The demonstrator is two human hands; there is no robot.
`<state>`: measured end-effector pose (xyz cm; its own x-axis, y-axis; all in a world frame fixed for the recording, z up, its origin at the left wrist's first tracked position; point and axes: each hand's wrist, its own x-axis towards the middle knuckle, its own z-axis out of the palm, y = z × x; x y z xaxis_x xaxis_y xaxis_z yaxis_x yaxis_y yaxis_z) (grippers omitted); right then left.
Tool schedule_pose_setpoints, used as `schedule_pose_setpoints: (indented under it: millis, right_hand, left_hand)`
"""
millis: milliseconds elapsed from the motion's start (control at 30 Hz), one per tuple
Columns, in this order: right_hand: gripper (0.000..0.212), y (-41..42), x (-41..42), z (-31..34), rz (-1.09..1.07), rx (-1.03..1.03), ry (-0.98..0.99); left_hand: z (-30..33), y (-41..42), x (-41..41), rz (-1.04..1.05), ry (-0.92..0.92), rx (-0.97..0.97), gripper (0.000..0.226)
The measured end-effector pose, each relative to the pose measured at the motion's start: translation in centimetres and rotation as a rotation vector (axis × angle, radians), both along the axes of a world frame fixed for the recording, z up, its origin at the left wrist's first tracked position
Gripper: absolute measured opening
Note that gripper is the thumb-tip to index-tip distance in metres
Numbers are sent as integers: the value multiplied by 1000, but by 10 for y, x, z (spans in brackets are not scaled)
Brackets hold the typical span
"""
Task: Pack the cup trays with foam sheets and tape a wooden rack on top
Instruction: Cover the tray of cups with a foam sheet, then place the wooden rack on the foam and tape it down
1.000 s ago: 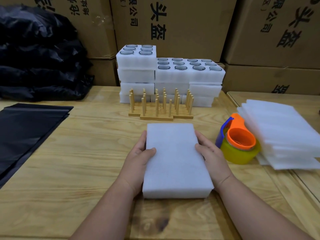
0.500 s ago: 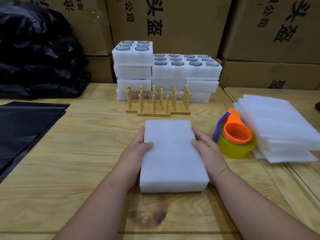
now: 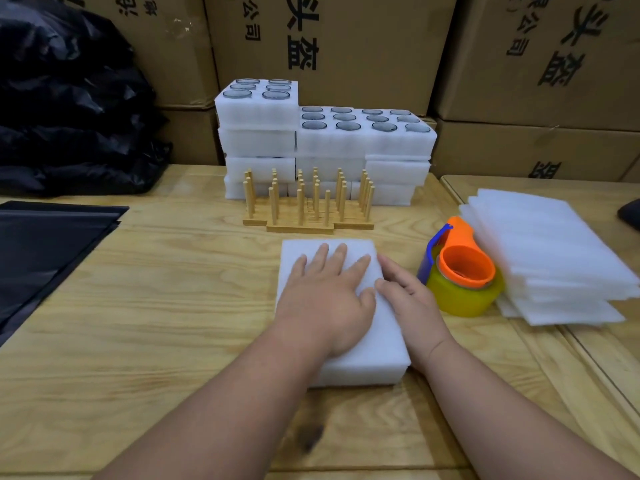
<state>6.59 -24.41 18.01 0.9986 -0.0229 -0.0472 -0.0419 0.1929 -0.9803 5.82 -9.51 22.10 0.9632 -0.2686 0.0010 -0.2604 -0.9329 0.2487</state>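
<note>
A white foam-covered cup tray lies on the wooden table in front of me. My left hand lies flat on top of it with its fingers spread. My right hand rests against the tray's right edge, thumb on the top. Just beyond stands a wooden peg rack. Stacked foam cup trays holding glass cups stand behind the rack. A pile of loose foam sheets lies at the right, with an orange and yellow tape dispenser beside it.
Flat black bags lie at the left of the table, with bulging black bags behind them. Cardboard boxes form a wall at the back. A second table edge runs along the right.
My left hand has moved from the tray's left side onto its top and now lies flat there. The right hand stays at the right edge.
</note>
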Motion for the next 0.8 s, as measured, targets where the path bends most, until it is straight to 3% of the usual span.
schedule_pose_setpoints:
  millis: [233, 333, 433, 600, 700, 800]
  right_hand:
    - [40, -5, 3, -7, -18, 0, 4]
    - [31, -7, 12, -11, -77, 185, 50]
    - [25, -9, 23, -13, -138, 327, 93]
    - [23, -8, 31, -19, -151, 357, 108]
    - [22, -6, 30, -20, -164, 332, 98]
    - [23, -5, 30, -20, -170, 330, 103]
  left_hand:
    - [-9, 0, 4, 21, 8, 37, 66]
    - [-2, 1, 8, 10, 80, 18, 66]
    - [10, 6, 15, 15, 52, -130, 68]
    - [42, 29, 53, 234, -251, -588, 42]
    - [48, 50, 91, 411, -192, -701, 21]
    - [40, 65, 121, 446, -87, -633, 17]
